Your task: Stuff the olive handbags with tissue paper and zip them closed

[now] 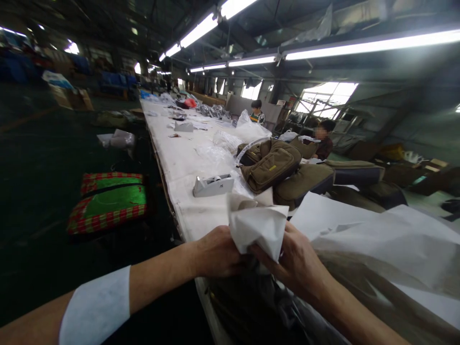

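View: my own forearms reaching forward over the near end of a long white-covered surface [187, 167]

Left grip [219, 252]: closed to a loose fist against the lower edge of the crumpled white paper [257, 230]; a white band [95, 306] circles my forearm

Right grip [291, 258]: fingers curled, pinching the same paper from the other side, with the two grips almost touching

Task's thing: the crumpled white paper, bunched upright between my grips, above a dark, shiny bag [251, 306] at the end of the surface

Step in hand: gathering and folding the paper by hand

Next move: the top of the bunch stands free of my fingers, so it calls for a firmer hold

Things about it: a wide white paper sheet [377, 239] spreads to my right, over the dark bag; whether it joins the bunch, I cannot tell

Rest: a tape dispenser [212, 185], clear plastic wrap [215, 158] and an olive canvas bag [270, 165] lie along the surface; a seated worker [321, 139] is beyond them, and a red-and-green checked bag [108, 203] lies on the floor at my left
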Demonstrator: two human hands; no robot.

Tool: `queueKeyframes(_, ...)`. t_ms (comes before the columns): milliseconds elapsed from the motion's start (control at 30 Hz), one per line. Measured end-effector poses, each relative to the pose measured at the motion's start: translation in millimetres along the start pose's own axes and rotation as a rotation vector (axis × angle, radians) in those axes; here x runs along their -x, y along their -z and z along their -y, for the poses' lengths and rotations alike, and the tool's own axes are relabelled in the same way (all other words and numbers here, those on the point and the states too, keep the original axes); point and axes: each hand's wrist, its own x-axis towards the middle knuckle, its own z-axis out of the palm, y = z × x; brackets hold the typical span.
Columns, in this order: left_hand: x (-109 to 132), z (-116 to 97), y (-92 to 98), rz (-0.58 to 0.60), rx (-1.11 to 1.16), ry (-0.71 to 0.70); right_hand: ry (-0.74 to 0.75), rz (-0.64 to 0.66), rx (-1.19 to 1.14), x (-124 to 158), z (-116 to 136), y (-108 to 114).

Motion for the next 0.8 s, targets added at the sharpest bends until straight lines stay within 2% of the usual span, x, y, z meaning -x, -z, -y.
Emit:
queueKeyframes(33,3.3,-2.2,0.1,-0.004,-0.041,0.003,-0.104,-0.035,-0.083,-1.3,-1.5,-6.9)
queueKeyframes(67,6.1,-4.8,0.3,-0.025,-0.085,0.062,-0.227,-0.080,-0.181,-0.8,-3.2,-13.8)
queueKeyframes(133,8.1,-10.9,0.7,-0.110,-0.129,0.338,-0.431,-0.178,-0.377,4.6,-5.8,-25.9)
queueKeyframes(200,4.2,-16.4,1.2,-0.138,-0.075,0.638,-0.530,-0.242,-0.520,12.5,-6.2,-34.4)
queueKeyframes(233,0.3,-18.4,1.7,-0.110,-0.034,0.748,-0.556,-0.271,-0.566,16.1,-5.8,-37.1)
queueKeyframes(300,-8.7,-20.6,4.1,0.004,0.022,0.867,-0.601,-0.328,-0.616,21.9,-4.5,-40.0)
queueKeyframes(400,-18.2,-21.3,11.4,0.200,-0.001,0.867,-0.656,-0.396,-0.623,27.9,-3.5,-41.0)
queueKeyframes(467,-20.1,-21.7,16.8,0.269,-0.026,0.818,-0.670,-0.376,-0.628,31.8,-3.5,-41.8)
queueKeyframes(600,-21.7,-22.2,24.3,0.269,-0.122,0.783,-0.626,-0.185,-0.677,38.5,-4.2,-45.6)
queueKeyframes(667,-23.3,-21.4,27.5,0.312,-0.186,0.766,-0.561,-0.105,-0.684,41.2,-4.8,-47.6)
queueKeyframes(733,-23.2,-19.9,30.2,0.351,-0.222,0.724,-0.474,-0.080,-0.642,43.8,-5.8,-48.5)
queueKeyframes(800,-19.4,-17.9,30.3,0.314,-0.238,0.684,-0.373,-0.094,-0.564,45.9,-7.3,-48.1)
